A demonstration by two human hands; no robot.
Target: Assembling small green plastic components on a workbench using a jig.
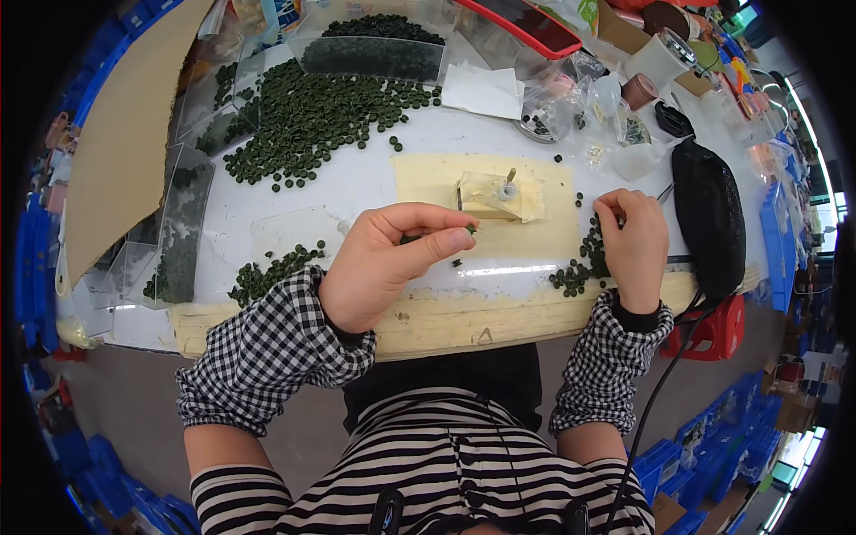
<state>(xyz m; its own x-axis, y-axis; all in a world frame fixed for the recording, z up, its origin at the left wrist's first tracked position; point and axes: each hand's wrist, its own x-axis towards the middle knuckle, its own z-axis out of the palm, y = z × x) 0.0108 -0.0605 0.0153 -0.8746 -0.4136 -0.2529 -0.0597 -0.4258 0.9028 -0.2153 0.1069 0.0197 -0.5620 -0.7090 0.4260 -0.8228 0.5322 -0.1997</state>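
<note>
My left hand (383,259) is closed in a pinch at the middle of the table, with a small dark green round piece (471,229) between thumb and forefinger. Just beyond its fingertips stands a block wrapped in tan tape (499,198), with a short upright metal pin (510,178) on top. To the right, my right hand (635,236) has its fingers bent together at the edge of a small pile of green pieces (578,275). Whatever its fingertips hold, if anything, is hidden. A larger heap of such pieces (308,116) spreads at the back left.
Clear plastic trays (370,61) of green pieces stand behind and left of the heap. A red-edged phone (526,27), white paper (482,90) and a black mesh-covered object (709,209) line the back and right. A wooden strip (446,323) forms the near edge.
</note>
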